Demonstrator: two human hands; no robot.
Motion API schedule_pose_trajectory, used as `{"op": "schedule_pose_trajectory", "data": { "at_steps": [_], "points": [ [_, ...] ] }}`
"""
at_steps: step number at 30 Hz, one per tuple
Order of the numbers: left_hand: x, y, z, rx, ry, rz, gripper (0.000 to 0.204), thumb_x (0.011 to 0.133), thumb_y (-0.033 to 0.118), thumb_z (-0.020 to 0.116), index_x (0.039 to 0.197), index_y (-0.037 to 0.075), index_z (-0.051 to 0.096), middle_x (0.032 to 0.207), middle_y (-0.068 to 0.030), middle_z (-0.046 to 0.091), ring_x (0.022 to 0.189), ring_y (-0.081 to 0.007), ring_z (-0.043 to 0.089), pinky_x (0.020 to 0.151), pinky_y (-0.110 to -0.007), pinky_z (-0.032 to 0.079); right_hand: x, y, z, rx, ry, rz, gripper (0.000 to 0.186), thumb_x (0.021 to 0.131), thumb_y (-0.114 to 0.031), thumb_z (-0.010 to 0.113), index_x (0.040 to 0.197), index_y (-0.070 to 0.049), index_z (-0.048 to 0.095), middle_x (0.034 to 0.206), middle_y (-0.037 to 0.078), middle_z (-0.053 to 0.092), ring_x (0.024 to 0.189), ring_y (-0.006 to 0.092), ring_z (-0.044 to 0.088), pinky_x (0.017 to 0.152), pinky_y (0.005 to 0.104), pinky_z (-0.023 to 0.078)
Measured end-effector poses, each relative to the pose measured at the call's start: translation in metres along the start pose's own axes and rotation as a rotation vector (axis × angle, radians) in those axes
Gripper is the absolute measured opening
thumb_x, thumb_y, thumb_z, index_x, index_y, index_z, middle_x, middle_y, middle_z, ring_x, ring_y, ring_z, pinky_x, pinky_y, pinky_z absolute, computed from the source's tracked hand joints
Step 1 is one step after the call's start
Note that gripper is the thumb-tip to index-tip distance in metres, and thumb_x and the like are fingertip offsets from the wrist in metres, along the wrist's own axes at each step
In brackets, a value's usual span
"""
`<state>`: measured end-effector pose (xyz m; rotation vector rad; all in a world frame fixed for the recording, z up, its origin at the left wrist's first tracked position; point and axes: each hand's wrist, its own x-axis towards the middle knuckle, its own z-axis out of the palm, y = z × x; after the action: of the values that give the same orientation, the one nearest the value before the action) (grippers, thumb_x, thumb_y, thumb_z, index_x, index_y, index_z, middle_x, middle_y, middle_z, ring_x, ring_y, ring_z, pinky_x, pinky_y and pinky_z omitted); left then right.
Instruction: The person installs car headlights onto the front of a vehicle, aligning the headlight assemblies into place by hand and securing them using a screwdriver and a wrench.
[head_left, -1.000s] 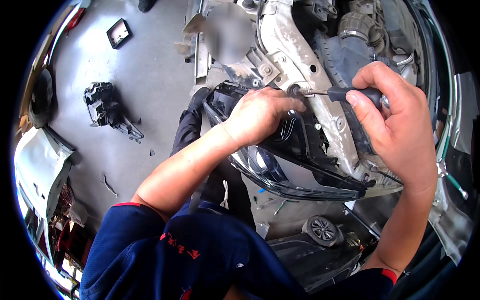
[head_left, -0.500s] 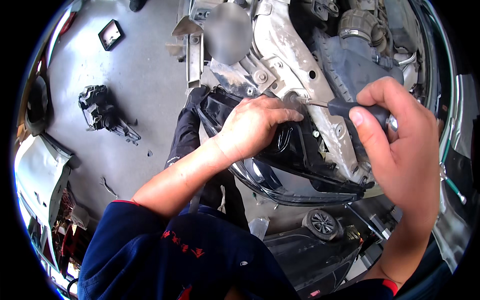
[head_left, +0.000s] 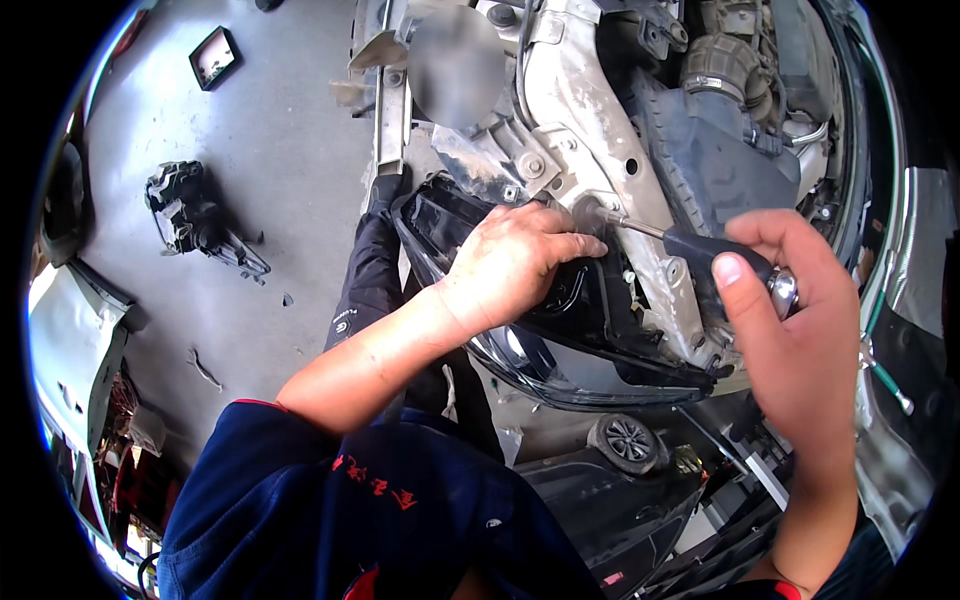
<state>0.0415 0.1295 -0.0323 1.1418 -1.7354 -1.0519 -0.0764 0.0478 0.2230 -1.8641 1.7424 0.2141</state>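
Observation:
My right hand (head_left: 790,320) holds a screwdriver (head_left: 705,255) with a black handle, a bright metal end and a thin steel shaft. The thumb lies along the handle. The shaft points left to a blurred grey round part (head_left: 588,212) beside the pale metal frame rail (head_left: 597,110). Just below that tip, my left hand (head_left: 510,255) is closed over the upper edge of a black headlight (head_left: 590,365). Its thumb reaches right toward the tip, and the other fingertips are partly hidden behind the hand.
The open engine bay, with a dark air filter box (head_left: 695,135) and ribbed intake hose (head_left: 720,68), lies beyond the rail. On the grey floor are a black mechanical part (head_left: 200,220) and a small tray (head_left: 214,58). A dark car (head_left: 600,500) stands below; a blurred patch hides part of the front.
The screwdriver's handle has tilted downward, and my right hand has moved lower with it. My left hand stays on the headlight. The whole view has shifted slightly.

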Motion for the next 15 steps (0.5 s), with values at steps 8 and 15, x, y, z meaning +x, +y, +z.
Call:
{"op": "schedule_pose_trajectory", "data": {
  "at_steps": [8,15],
  "points": [
    [-0.002,0.0,-0.001,0.003,0.028,-0.015,0.04,0.079,-0.001,0.065,0.11,0.019,0.078,0.103,-0.0072,0.072,0.099,-0.0295,0.069,0.083,-0.042,0.055,0.024,-0.006,-0.026,-0.207,-0.349,-0.05,0.049,0.092,-0.023,0.074,0.133,0.0,0.06,0.086,0.009,0.067,0.06,0.0164,0.053,0.057,0.0297,0.044],
    [-0.004,-0.002,0.001,-0.033,0.037,-0.017,0.04,0.078,-0.001,0.065,0.11,0.019,0.079,0.104,-0.0076,0.072,0.1,-0.0294,0.069,0.085,-0.042,0.055,0.048,-0.001,-0.024,-0.47,-0.304,-0.49,0.054,0.085,-0.042,0.078,0.117,0.0,0.069,0.075,0.013,0.063,0.063,0.0337,0.055,0.065,0.0424,0.047]
  ]
}}
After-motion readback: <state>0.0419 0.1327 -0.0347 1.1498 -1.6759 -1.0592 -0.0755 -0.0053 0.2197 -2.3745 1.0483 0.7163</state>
